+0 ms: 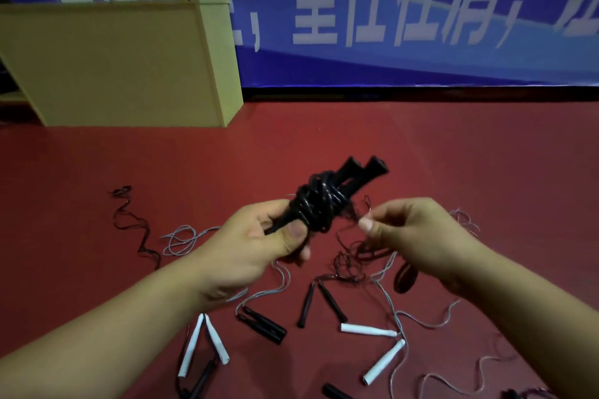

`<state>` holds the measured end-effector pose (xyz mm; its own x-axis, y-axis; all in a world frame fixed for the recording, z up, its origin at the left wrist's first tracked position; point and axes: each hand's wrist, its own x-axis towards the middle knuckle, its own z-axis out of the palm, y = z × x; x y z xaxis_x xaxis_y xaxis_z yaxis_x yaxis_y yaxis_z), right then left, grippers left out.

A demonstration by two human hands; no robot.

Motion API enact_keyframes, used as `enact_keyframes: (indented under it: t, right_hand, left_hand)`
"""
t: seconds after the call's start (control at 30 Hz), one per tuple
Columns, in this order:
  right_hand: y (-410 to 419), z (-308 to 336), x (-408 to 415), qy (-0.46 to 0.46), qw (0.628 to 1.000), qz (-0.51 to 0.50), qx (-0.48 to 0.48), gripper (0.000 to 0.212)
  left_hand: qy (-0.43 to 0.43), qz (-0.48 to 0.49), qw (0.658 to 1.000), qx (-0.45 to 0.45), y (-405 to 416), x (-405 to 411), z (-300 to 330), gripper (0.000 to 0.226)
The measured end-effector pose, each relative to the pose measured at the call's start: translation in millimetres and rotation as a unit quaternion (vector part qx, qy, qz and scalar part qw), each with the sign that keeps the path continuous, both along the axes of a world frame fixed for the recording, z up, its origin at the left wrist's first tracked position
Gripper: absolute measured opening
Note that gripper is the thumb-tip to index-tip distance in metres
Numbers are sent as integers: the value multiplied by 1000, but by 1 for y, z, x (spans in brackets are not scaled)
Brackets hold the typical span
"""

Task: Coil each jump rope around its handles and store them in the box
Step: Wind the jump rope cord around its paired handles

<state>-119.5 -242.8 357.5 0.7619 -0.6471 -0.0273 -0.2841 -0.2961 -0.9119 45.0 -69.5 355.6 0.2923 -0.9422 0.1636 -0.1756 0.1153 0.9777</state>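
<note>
Far left, a yellow wooden box stood on the red floor against a blue banner, well apart from my hands. A loose dark rope lay squiggled on the floor left of me. My left hand gripped a pair of black handles held side by side, fingers curled round their lower ends, black rope coil wound thick around their middle. Just right of the coil, my right hand pinched the thin rope tail between thumb and fingers. Below on the floor: two white handles at left, black handles and in the middle, two more white handles at right, grey cords tangled among them.
</note>
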Motion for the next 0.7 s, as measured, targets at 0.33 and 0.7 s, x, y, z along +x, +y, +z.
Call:
enact_keyframes:
  t: [0.33, 0.7]
  right_hand:
    - [37, 8, -1, 78, 932, 242, -259, 14]
    - [27, -4, -4, 58, 837, 230, -493, 29]
  left_hand:
    - [-91, 193, 970, 113, 4, 34, -27, 17]
    - [-478, 70, 822, 303, 12, 27, -17, 22]
